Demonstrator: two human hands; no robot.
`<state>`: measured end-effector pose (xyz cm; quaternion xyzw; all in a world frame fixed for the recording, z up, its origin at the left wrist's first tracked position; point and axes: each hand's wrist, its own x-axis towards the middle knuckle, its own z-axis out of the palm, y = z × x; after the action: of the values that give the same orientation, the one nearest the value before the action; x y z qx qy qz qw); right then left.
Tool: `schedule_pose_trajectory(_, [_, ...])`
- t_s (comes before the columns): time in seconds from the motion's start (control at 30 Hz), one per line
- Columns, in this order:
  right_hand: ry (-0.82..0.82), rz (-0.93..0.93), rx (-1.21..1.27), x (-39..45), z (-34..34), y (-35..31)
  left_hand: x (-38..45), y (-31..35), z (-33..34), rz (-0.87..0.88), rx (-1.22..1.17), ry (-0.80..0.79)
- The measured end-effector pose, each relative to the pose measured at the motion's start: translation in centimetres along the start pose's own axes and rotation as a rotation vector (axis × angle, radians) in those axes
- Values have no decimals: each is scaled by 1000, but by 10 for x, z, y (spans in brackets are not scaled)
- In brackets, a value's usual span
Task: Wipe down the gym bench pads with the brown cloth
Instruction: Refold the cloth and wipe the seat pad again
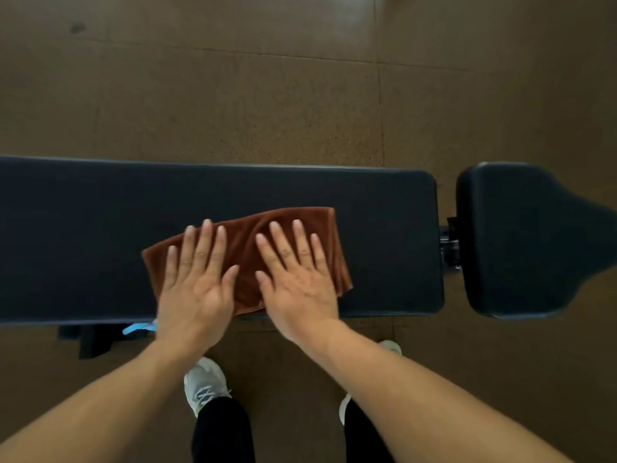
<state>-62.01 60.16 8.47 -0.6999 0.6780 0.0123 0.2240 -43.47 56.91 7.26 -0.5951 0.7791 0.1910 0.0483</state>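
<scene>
While I look down from my head, both my hands lie flat on the brown cloth. My left hand presses the left part of it, fingers straight and a little spread. My right hand presses the right part the same way. Neither grip is curled round the cloth; both are wide open and just push down on it. The cloth is folded and lies near the middle of the long black pad, close to the edge next to me. A smaller black seat pad sits to the right, with a gap between them. My grey shoes stand on the brown floor.
</scene>
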Motion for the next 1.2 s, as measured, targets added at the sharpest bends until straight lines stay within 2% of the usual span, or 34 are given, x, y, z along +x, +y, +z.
schedule_pose_trajectory(0.17, [-37,-50,9,7,21,-71,-27,-69,-11,-34,35,-41])
schedule_pose_trajectory(0.3, [-26,-66,1,-5,21,-58,-25,-49,-6,-93,16,-21])
schedule_pose_trajectory(0.43, [78,80,14,-35,23,-6,-13,13,10,58,46,-4])
schedule_pose_trajectory(0.6, [194,283,17,-96,17,88,1,124,26,220,98,-47])
schedule_pose_trajectory(0.8, [259,206,-24,-149,20,168,6,201,36,404,165,-129])
schedule_pose_trajectory(1.0, [316,77,-29,-151,20,188,6,187,38,559,234,-142])
schedule_pose_trajectory(1.2, [270,-4,-131,-134,17,160,-10,146,44,550,202,-73])
